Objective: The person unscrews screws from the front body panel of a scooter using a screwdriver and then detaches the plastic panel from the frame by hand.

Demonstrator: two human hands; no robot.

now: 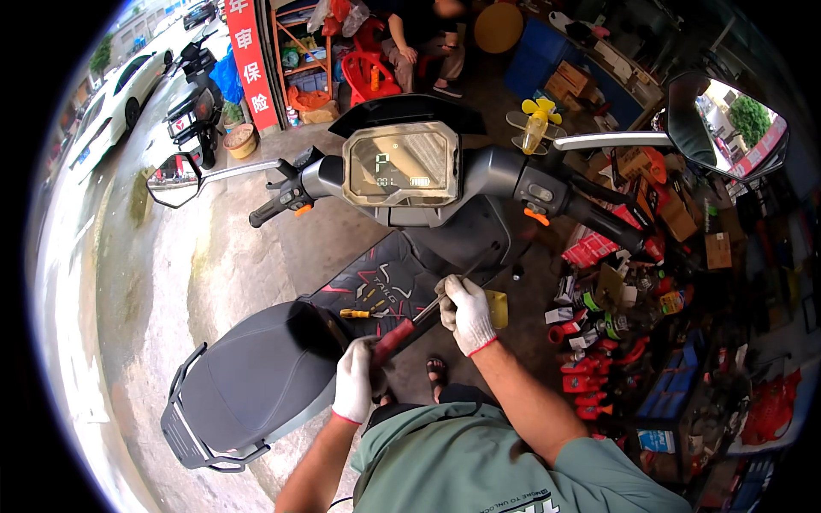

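My left hand [352, 380], in a white glove, is closed on the red handle of a long screwdriver-like tool [394, 339]. Its thin metal shaft points up and to the right, toward the scooter's dark front panel [470, 229]. On that shaft, my gloved right hand [469, 316] is closed with fingers pinched together; they partly hide the shaft and its tip is hard to make out. A yellow-handled screwdriver [354, 314] lies on the scooter's patterned foot mat [376, 278], near the black seat [256, 376].
Handlebars with a lit display [401, 164] and two mirrors [727, 128] span the far side. Boxes, bottles and red parts [590, 372] crowd the floor at right. A person [419, 43] sits behind, near a red chair [369, 77]. A potted plant [241, 141] stands left.
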